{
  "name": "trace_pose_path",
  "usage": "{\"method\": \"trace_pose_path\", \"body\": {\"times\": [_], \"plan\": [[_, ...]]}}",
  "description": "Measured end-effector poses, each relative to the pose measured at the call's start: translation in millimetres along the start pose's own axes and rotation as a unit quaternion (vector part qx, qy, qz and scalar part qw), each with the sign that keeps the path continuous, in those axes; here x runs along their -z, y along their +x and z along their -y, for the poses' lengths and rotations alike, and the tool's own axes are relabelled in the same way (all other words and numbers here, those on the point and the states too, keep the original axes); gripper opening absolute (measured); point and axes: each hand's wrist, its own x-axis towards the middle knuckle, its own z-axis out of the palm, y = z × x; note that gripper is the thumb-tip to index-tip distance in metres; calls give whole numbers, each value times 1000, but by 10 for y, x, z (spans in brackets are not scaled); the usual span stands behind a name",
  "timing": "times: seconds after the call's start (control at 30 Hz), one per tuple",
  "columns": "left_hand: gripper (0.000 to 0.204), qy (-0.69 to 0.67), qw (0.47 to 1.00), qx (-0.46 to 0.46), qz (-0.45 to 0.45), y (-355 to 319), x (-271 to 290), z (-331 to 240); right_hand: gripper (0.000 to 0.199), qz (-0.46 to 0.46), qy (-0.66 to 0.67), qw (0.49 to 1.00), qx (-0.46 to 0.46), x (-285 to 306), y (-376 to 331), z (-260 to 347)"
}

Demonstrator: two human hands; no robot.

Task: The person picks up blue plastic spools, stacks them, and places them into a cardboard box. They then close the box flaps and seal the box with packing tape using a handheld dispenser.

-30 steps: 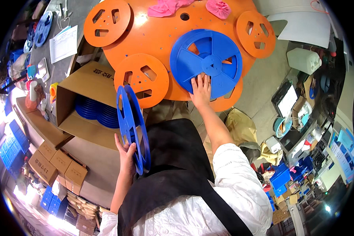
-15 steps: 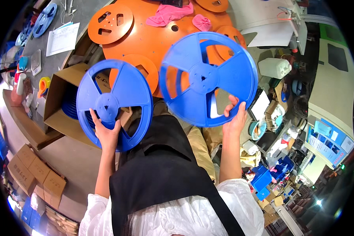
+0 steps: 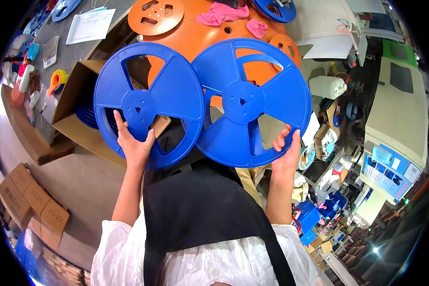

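Note:
My left hand [image 3: 136, 145] grips a blue plastic reel disc [image 3: 176, 97], its thumb and forefinger reaching through the cut-outs near the hub. My right hand [image 3: 287, 152] is closed on the lower right rim of a second blue reel [image 3: 281, 97]; part of another blue rim shows through its upper opening. Both are held up side by side, face toward me. The left disc's right edge overlaps the left edge of the other in the picture; whether they touch I cannot tell. Behind them lies a large orange turntable [image 3: 195, 38] carrying smaller orange discs [image 3: 156, 16].
An open cardboard box [image 3: 83, 78] with blue discs stands at the left, beside a grey table [image 3: 62, 26] with paper and tape. Pink cloths [image 3: 224, 14] and a blue reel [image 3: 279, 12] lie on the turntable. A white jug [image 3: 326, 88] is at the right.
The two blue reels have come closer together, the left one rising and shifting right until it overlaps the other. A blue reel at the turntable's far side has come into sight.

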Motion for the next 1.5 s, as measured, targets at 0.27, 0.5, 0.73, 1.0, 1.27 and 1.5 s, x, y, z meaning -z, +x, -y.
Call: {"method": "trace_pose_path", "body": {"times": [0.27, 0.5, 0.73, 1.0, 1.27, 1.5], "plan": [[108, -20, 1000, -20, 1, -46, 70, 156, 38, 25, -48, 998, 7, -255, -174, 58], [108, -24, 1000, -10, -5, -80, 89, 216, 38, 62, -86, 994, 3, -483, -264, 156], [109, -30, 999, 15, -5, -104, 67, 258, 38, 98, -113, 989, -9, -571, -260, 207], [112, -50, 999, 5, -6, -122, 54, 317, 39, 83, -101, 991, -29, -594, -202, 213], [121, -68, 998, 4, 0, -114, 32, 391, 39, 99, -87, 991, -33, -502, -186, 225], [120, -19, 1000, 4, 10, -149, 114, 310, 38, 131, -56, 988, -59, -489, -166, 234]]}}
